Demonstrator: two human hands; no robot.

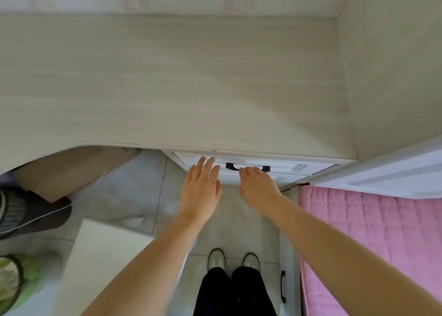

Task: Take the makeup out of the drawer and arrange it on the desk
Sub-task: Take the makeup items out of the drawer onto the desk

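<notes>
A pale wood-grain desk [167, 81] fills the upper view, with nothing on its top. Under its front edge sits a white drawer [287, 168] with a dark handle [230, 166], closed or nearly so. My left hand [201, 186] is held flat with straight fingers, its fingertips against the drawer front left of the handle. My right hand [257, 184] reaches to the handle, fingers bent down over its middle; whether they grip it is unclear. No makeup is visible.
A bed with a pink quilted cover [370, 239] lies at the right, beside a white panel [394, 172]. A white box or stool [100, 263] stands at lower left, with a bin [12, 282] and dark bag [28, 212] beyond. My feet [233, 260] stand on grey tiles.
</notes>
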